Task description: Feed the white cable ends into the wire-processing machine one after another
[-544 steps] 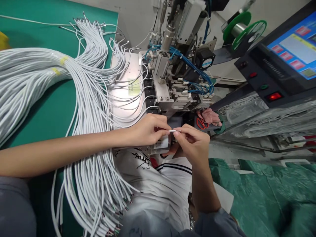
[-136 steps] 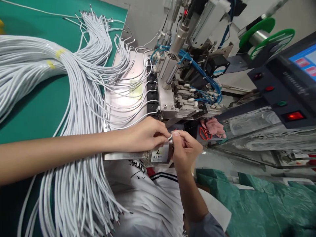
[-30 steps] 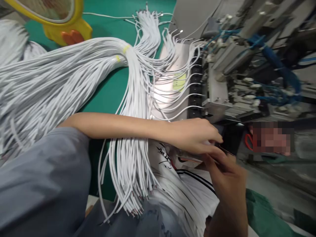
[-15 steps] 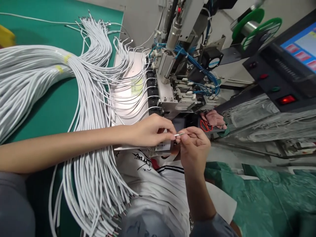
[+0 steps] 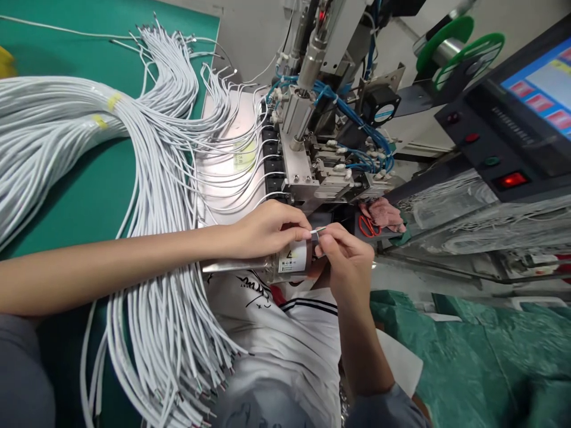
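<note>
Between my two hands is the end of a white cable (image 5: 314,232), with thin wires showing at its tip. My left hand (image 5: 276,229) pinches the cable's white jacket. My right hand (image 5: 350,255) is closed at the tip, thumb and fingers pinching the fine wires, one of which looks green. Just behind my hands stands a machine (image 5: 298,169) with a row of black slots (image 5: 274,166) along its near side, and several white cables run into them. A large bundle of white cables (image 5: 165,208) hangs over the table edge beneath my left forearm.
The bundle lies on a green table mat (image 5: 111,184). A control box with a screen (image 5: 513,137) stands at right, below a green spool (image 5: 446,50). Red-handled scissors (image 5: 369,226) and a pink cloth (image 5: 387,214) lie behind my right hand. Green sheeting (image 5: 482,356) covers the lower right.
My fingers have shifted slightly up and left with the cable end. The wires at its tip now look spread, with a green one visible. The whole view has moved a little.
</note>
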Action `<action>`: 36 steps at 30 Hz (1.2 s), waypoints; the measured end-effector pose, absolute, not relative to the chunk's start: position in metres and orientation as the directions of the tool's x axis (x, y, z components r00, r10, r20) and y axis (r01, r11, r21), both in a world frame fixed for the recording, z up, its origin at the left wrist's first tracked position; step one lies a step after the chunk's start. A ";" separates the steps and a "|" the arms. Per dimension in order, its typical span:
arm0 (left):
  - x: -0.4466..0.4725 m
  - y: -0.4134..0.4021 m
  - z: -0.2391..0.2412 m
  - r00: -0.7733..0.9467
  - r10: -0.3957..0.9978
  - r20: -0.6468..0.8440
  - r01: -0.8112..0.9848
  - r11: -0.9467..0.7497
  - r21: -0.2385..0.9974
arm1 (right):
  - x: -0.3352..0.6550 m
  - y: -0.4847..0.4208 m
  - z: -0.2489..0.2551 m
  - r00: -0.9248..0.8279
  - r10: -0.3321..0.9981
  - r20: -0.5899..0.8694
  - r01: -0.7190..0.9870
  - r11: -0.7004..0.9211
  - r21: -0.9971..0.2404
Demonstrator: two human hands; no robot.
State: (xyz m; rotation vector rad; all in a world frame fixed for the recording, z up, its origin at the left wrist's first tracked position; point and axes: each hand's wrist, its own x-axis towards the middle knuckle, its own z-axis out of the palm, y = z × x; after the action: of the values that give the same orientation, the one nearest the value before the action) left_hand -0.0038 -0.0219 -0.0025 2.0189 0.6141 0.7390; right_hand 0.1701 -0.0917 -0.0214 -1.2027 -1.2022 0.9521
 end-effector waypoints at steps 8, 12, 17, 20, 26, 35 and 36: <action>-0.007 -0.022 -0.002 0.767 0.577 0.281 0.201 -0.632 0.749 | 0.181 -0.080 -0.014 -0.032 0.968 0.249 0.345 0.245 -0.906; -0.006 -0.022 0.003 0.774 0.575 0.267 0.214 -0.633 0.744 | 0.180 -0.080 -0.015 0.028 0.917 0.397 0.370 0.359 -0.857; -0.001 -0.029 0.001 0.661 0.682 0.314 0.171 -0.544 0.822 | 0.160 -0.081 -0.021 0.181 0.894 0.410 0.242 0.364 -0.900; -0.003 -0.031 -0.002 0.624 0.677 0.390 0.158 -0.598 0.786 | 0.151 -0.081 -0.019 0.240 0.866 0.440 0.329 0.354 -0.875; -0.011 -0.024 0.006 0.779 0.429 0.457 0.367 -0.903 0.223 | 0.165 -0.077 -0.005 0.048 0.866 0.498 0.565 0.388 -0.728; -0.004 -0.029 0.005 0.695 0.630 0.347 0.258 -0.669 0.697 | 0.145 -0.077 -0.021 0.284 0.806 0.520 0.409 0.389 -0.825; -0.004 -0.028 0.005 0.721 0.621 0.308 0.256 -0.652 0.714 | 0.145 -0.076 -0.024 0.297 0.818 0.493 0.395 0.364 -0.843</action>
State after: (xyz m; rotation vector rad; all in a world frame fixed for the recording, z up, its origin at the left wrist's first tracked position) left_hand -0.0037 -0.0281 0.0048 2.2637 0.6617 0.7182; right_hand 0.1450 -0.0763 -0.0238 -1.2411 -1.3120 0.4072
